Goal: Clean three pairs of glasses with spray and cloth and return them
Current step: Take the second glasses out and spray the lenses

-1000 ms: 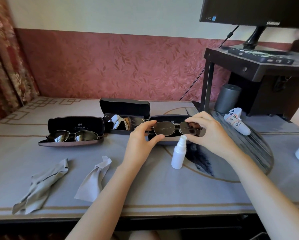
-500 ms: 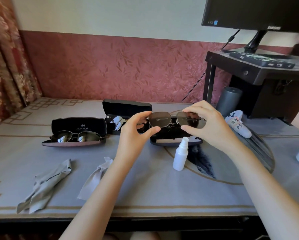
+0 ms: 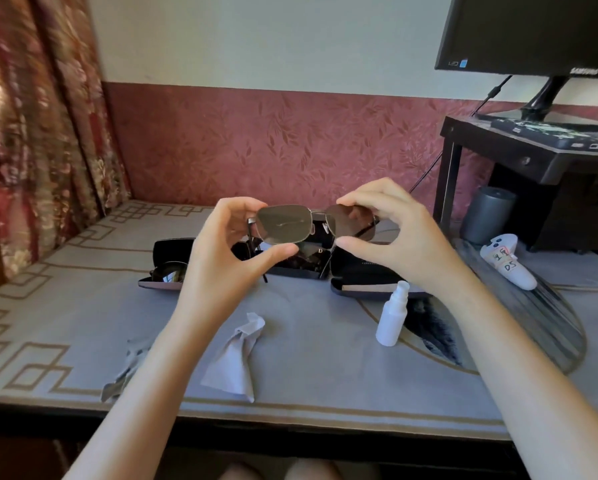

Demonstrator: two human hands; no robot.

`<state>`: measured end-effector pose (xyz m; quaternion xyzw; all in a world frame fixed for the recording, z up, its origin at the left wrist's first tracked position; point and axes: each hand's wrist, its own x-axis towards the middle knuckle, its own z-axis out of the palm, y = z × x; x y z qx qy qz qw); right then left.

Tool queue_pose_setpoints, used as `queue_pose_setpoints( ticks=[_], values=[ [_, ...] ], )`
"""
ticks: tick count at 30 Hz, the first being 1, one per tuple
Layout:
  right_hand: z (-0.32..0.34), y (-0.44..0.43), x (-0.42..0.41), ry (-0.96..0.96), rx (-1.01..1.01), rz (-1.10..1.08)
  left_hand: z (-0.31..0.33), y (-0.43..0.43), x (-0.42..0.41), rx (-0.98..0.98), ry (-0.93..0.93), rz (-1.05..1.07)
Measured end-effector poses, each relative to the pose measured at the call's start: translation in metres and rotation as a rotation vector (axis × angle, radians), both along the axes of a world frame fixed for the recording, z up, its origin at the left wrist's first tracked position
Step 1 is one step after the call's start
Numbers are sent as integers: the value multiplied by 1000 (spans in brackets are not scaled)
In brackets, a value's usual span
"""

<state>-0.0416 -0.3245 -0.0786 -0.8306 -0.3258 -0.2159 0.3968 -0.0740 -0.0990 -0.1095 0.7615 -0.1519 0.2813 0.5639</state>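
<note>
Glasses [image 3: 283, 223] w/ brown lenses and a thin metal frame are up in the air above the table [image 3: 325, 341], in front of the cases, lenses facing the camera. Left hand [image 3: 221, 258] pinches one end, thumb under the lens and curled fingers on the top rim. Right hand [image 3: 394, 237] does the same on the other end, thumb below, fingers curled over the top. Both grips look light, fingertips only.

Cases, all black and open, in a row at the back:
- left case [image 3: 167, 249]: dark sunglasses [image 3: 167, 273] lying in it, half hidden behind the left wrist
- middle case [image 3: 297, 263]: mostly blocked by the hands and frame, can't tell what's inside tbh
- right case [image 3: 366, 271]: sits just behind the spray bottle, only its pale front edge and a bit of dark lining show

White spray bottle [image 3: 392, 317] stands upright, cap on, below the right wrist. Crumpled grey cloth [image 3: 235, 358] lies between the forearms, another cloth [image 3: 128, 372] pokes out from behind the left forearm.
</note>
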Motion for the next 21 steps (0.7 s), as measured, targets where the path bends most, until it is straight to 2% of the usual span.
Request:
queue_pose_setpoints(
  ticks=[12, 18, 21],
  values=[
    [-3, 39, -17, 8, 19, 145, 6, 39, -41, 187, -5, 110],
    [-6, 30, -26, 50, -37, 122, -2, 39, -45, 213, -57, 133],
    [-9, 11, -32, 112, 19, 41, -6, 38, -46, 240, -111, 159]
  ],
)
